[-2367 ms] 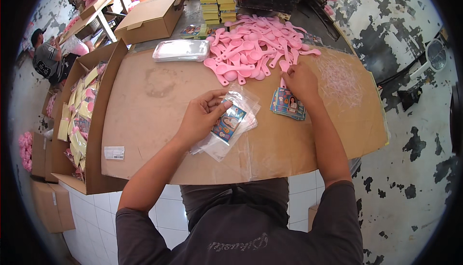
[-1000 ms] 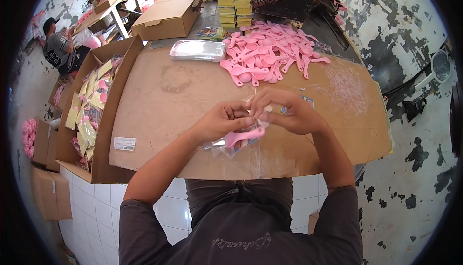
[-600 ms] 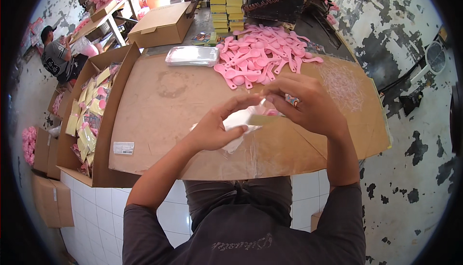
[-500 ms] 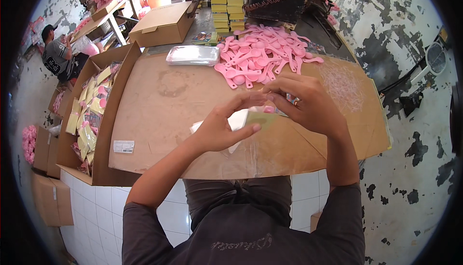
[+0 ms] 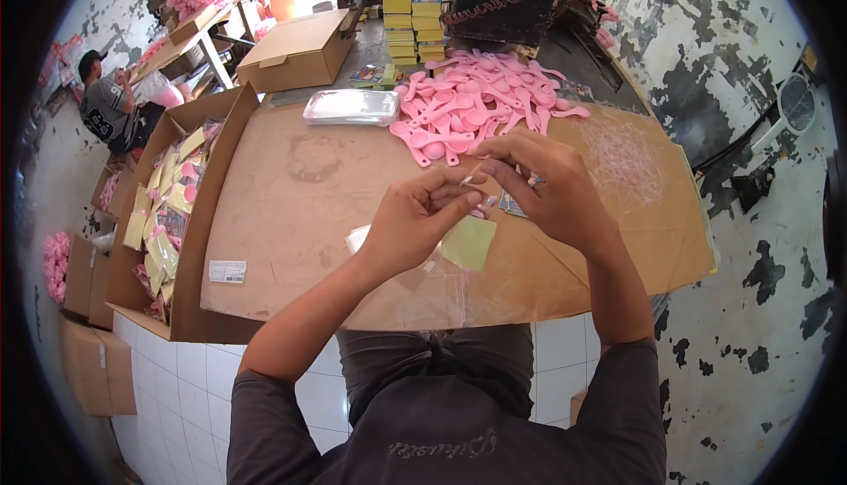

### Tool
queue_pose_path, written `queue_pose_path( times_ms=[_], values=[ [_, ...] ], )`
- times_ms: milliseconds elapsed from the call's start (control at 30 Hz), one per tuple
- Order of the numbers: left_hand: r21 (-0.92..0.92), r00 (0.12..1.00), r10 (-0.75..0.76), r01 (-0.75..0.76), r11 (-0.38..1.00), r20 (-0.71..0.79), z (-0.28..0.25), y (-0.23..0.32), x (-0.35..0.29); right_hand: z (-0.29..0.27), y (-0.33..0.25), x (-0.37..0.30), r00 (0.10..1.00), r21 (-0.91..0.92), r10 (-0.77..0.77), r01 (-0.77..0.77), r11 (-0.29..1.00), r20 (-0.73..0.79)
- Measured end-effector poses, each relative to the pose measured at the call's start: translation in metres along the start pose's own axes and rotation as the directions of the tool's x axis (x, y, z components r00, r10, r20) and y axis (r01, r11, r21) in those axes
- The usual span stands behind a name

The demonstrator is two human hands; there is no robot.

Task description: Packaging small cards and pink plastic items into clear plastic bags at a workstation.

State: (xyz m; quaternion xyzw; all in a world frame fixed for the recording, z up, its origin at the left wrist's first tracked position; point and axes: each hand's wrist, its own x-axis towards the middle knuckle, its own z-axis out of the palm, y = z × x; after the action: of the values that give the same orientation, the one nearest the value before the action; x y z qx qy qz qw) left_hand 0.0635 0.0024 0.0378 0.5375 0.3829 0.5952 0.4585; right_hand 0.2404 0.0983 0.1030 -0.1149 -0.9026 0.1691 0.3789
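Over the cardboard-covered table, my left hand [image 5: 408,220] pinches the upper part of a clear plastic packet. A pale yellow-green card [image 5: 468,243] hangs below its fingers, and a bit of pink shows above the card. My right hand [image 5: 558,187] is close beside it, thumb and forefinger pressed together at the packet's top edge. A thin whitish sliver of plastic [image 5: 470,181] shows between the two hands; which fingers grip it is hard to tell. Small printed cards [image 5: 512,205] lie partly hidden under my right hand. Behind my hands spreads a heap of pink measuring spoons [image 5: 481,97].
Clear plastic bags [image 5: 351,107] are stacked left of the spoons. An open carton [image 5: 231,145] of filled packets stands at the left edge. Thin clear strips [image 5: 625,157] lie at the right. Behind are stacked booklets [image 5: 400,26] and a closed box [image 5: 300,53]. Another person [image 5: 108,106] sits far left.
My left fingers have closed from a spread pose into a pinch. The yellow-green card has swung lower and faces up more fully. My right hand has shifted slightly left.
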Motion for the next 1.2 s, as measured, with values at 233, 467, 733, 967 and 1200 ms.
queue_pose_path(
  times_ms=[233,467,733,967,1200],
  values=[
    [0.183,0.99,0.072,-0.05,0.982,-0.118,0.001,-0.008,-0.002,0.006,-0.013,-0.001,0.972,-0.39,-0.236,0.219,0.894,0.004],
    [0.705,0.972,0.217,-0.092,0.704,-0.089,0.004,0.002,-0.004,0.021,-0.012,-0.003,0.941,-0.523,-0.337,0.302,0.797,0.028],
    [0.638,0.959,0.261,-0.134,0.758,-0.108,0.002,-0.003,-0.004,0.0,0.031,-0.003,0.972,-0.009,0.046,-0.049,0.999,-0.231],
    [0.248,0.974,0.027,0.031,0.968,-0.227,-0.019,-0.007,-0.007,-0.147,0.174,-0.108,0.842,0.625,0.445,-0.53,0.573,0.306],
    [0.194,0.971,-0.07,0.116,0.974,-0.23,-0.026,-0.004,-0.003,-0.083,0.14,-0.096,0.916,-0.66,0.135,-0.369,0.654,-0.378]
  ],
)
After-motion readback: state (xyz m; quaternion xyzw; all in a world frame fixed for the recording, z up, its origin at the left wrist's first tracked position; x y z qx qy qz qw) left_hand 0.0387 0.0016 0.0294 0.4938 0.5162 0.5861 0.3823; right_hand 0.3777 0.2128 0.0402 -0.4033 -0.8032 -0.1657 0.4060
